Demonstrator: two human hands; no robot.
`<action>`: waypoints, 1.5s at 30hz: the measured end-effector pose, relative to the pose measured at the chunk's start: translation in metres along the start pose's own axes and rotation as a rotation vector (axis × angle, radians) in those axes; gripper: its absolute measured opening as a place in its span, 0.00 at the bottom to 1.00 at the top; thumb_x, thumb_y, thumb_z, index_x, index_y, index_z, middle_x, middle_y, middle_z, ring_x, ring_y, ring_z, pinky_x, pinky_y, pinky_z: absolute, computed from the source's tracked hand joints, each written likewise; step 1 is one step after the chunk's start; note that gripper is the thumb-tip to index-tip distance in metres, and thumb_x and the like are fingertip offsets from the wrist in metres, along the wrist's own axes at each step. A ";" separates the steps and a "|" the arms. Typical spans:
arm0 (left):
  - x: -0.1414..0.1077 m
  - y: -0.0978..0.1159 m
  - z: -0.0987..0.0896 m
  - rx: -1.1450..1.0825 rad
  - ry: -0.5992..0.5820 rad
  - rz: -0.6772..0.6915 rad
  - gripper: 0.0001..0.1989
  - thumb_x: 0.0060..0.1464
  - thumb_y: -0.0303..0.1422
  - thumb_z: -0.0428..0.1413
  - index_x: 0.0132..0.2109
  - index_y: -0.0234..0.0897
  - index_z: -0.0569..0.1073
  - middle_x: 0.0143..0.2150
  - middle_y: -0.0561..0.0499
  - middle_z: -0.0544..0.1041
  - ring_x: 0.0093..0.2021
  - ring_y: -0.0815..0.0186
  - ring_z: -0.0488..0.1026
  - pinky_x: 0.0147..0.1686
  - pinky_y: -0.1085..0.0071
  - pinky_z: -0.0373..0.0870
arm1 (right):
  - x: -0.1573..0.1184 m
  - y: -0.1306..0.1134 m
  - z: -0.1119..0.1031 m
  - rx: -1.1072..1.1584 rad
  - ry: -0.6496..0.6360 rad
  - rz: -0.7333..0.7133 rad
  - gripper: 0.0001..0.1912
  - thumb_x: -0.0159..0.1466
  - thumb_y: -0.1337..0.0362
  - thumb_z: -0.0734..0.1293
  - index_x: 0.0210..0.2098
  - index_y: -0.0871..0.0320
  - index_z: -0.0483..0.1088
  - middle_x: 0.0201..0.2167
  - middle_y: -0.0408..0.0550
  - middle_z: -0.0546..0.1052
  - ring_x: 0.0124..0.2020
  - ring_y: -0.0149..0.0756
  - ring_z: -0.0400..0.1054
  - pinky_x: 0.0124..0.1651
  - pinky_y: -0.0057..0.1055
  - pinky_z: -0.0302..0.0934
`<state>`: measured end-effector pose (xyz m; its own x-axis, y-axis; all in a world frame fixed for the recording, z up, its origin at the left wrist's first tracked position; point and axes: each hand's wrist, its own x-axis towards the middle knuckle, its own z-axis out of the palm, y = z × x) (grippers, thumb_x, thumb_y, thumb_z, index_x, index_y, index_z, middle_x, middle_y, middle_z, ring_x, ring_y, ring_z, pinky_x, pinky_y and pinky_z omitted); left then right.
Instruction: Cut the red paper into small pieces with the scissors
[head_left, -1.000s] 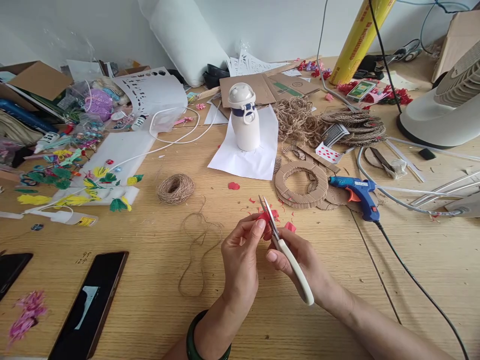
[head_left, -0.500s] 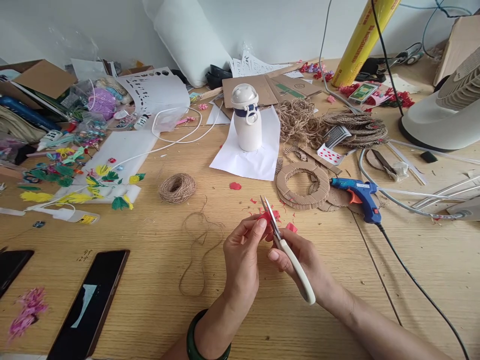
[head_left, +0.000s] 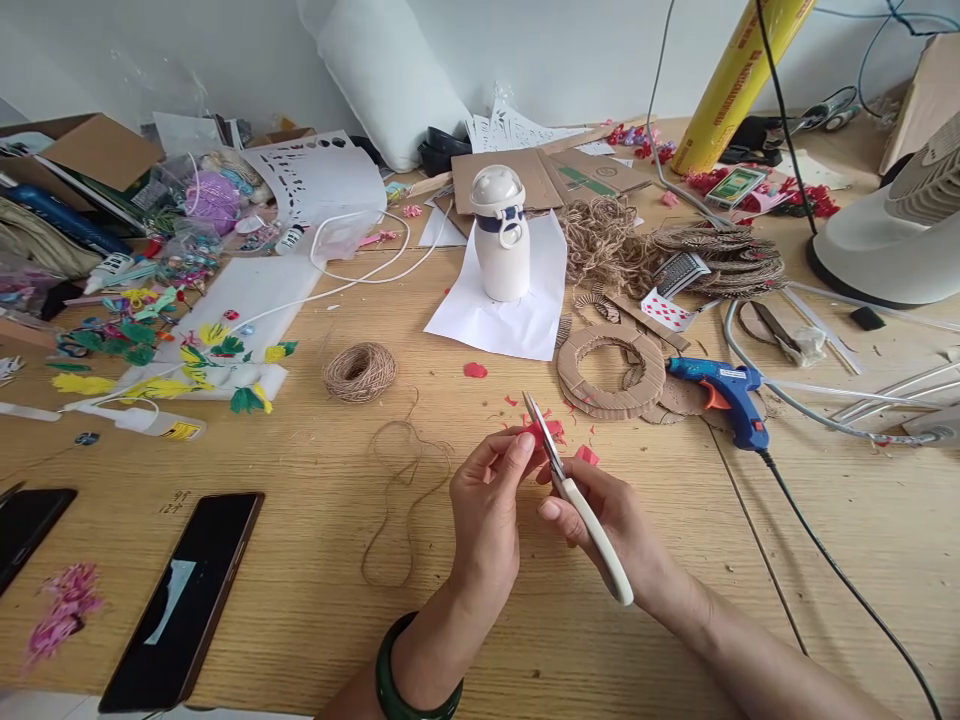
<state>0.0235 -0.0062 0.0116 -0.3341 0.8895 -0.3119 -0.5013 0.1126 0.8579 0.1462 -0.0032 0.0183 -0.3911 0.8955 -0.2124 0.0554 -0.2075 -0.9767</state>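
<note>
My left hand [head_left: 491,490] pinches a small piece of red paper [head_left: 534,434] between thumb and fingers. Around the white handle of a pair of scissors [head_left: 592,530] my right hand [head_left: 611,515] is closed. The blades point up and away from me, against the edge of the red paper, and look nearly closed. Red scraps [head_left: 589,456] and thin snippets lie on the table just beyond my hands. A rounded red cutout [head_left: 475,370] rests farther off. Part of the held paper is hidden behind my fingers and the blades.
A twine ball [head_left: 360,372] with a loose strand sits left. A white bottle [head_left: 502,240] stands on white paper behind. To the right are a cardboard ring [head_left: 611,368], a blue glue gun [head_left: 724,390] with its cord, and a fan [head_left: 892,240]. A phone [head_left: 184,600] lies front left.
The blades have drawn closer together on the red paper. The whole view has shifted slightly; both hands keep nearly the same place.
</note>
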 end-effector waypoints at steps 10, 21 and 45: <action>0.002 -0.001 0.000 -0.026 0.023 0.002 0.07 0.49 0.36 0.65 0.31 0.36 0.79 0.37 0.50 0.81 0.41 0.65 0.76 0.46 0.67 0.72 | 0.001 0.003 0.000 -0.029 0.001 0.029 0.24 0.55 0.45 0.73 0.33 0.60 0.66 0.22 0.38 0.60 0.21 0.27 0.52 0.21 0.25 0.52; 0.005 0.002 0.000 -0.049 0.070 0.009 0.08 0.47 0.36 0.66 0.29 0.36 0.78 0.34 0.51 0.79 0.36 0.69 0.75 0.41 0.72 0.73 | 0.002 0.007 -0.001 -0.099 -0.007 0.032 0.24 0.56 0.45 0.72 0.32 0.60 0.66 0.21 0.37 0.59 0.21 0.27 0.54 0.21 0.26 0.52; 0.011 0.002 -0.003 -0.050 0.075 0.026 0.09 0.47 0.36 0.66 0.28 0.37 0.77 0.30 0.53 0.77 0.33 0.70 0.73 0.37 0.73 0.71 | 0.002 0.009 -0.001 -0.148 -0.020 0.043 0.22 0.57 0.47 0.72 0.33 0.61 0.66 0.20 0.35 0.57 0.18 0.25 0.51 0.19 0.25 0.48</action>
<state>0.0163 0.0026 0.0085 -0.4052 0.8561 -0.3208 -0.5303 0.0657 0.8453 0.1469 -0.0027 0.0091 -0.4032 0.8787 -0.2554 0.2066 -0.1845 -0.9609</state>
